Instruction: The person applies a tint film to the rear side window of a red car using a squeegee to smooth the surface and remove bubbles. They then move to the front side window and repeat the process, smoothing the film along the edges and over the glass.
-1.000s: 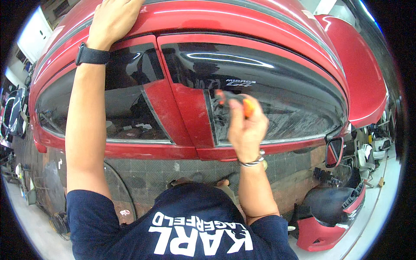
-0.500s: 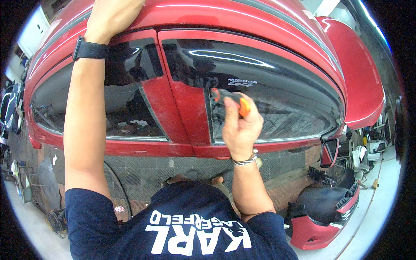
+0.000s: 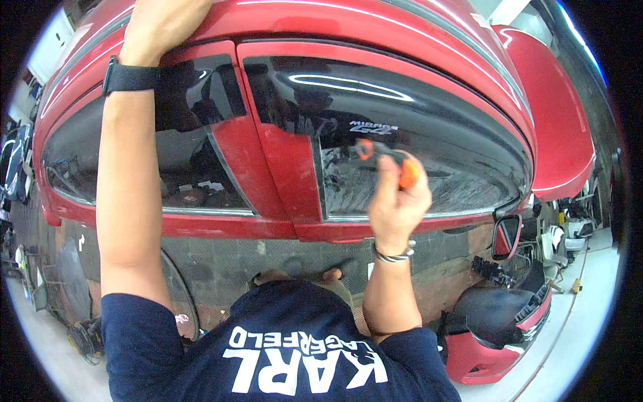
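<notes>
A red car stands before me, its side windows dark. My left hand (image 3: 171, 25) rests on the red roof edge (image 3: 268, 25) above the rear window. It looks laid flat and open; its fingertips pass out of the upper edge of the head view. In my right hand (image 3: 402, 201) I grip a black-and-orange hand tool (image 3: 408, 173), blurred by motion. My fingers are closed round its handle, and its orange-tipped end points up and left over the front window (image 3: 462, 157). Whether the tool touches the glass I cannot tell. Pale streaks mark the glass beneath it.
A red door mirror (image 3: 507, 236) juts out at the right. Behind it on the floor lies a red-and-black bumper (image 3: 492, 352). A raised red panel (image 3: 549, 120) stands at the far right. A black hose (image 3: 184, 285) curves over the floor, and white chairs (image 3: 554, 251) stand to the right.
My right hand has moved right with the tool, away from the pillar and further over the front window. My left hand has shifted slightly left in the view, still on the roof.
</notes>
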Motion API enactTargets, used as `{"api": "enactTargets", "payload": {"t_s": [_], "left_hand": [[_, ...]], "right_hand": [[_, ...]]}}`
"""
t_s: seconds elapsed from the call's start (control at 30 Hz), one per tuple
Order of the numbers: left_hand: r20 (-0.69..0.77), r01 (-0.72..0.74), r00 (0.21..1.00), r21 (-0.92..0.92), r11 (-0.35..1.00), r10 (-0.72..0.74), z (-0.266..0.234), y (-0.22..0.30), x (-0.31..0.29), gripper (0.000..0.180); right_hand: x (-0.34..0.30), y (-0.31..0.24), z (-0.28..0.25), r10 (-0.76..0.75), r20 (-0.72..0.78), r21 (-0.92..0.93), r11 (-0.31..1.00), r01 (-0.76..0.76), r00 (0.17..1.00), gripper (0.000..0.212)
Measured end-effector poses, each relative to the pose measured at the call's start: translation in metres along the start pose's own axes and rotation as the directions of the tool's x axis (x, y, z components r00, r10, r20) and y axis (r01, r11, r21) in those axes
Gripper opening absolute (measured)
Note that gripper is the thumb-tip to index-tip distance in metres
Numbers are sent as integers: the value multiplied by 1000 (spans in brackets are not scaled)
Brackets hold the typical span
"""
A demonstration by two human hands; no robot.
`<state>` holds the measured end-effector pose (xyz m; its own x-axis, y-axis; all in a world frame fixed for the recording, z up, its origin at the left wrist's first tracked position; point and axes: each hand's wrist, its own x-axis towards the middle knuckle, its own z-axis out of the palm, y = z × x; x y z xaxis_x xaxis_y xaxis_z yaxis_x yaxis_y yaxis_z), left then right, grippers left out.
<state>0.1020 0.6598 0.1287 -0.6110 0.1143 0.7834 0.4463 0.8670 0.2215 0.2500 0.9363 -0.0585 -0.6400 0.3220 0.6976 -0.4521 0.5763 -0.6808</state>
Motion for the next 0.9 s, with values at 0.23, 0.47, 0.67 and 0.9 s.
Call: {"api": "enactTargets", "payload": {"t_s": [0.23, 0.47, 0.67, 0.9], "left_hand": [[-25, -23, 999, -61, 998, 21, -2, 14, -7, 53], [-26, 0, 1000, -29, 1000, -1, -4, 18, -10, 52], [-7, 21, 1000, -91, 996, -22, -5, 24, -10, 51], [-35, -44, 998, -33, 998, 43, -1, 20, -11, 53]], "right_hand": [[-7, -4, -11, 169, 7, -38, 985, -168, 986, 15], [-22, 5, -12, 48, 68, -145, 989, -38, 997, 16], [-43, 17, 9, -130, 138, -88, 986, 143, 982, 19], [-62, 24, 11, -79, 165, -83, 992, 93, 983, 20]]}}
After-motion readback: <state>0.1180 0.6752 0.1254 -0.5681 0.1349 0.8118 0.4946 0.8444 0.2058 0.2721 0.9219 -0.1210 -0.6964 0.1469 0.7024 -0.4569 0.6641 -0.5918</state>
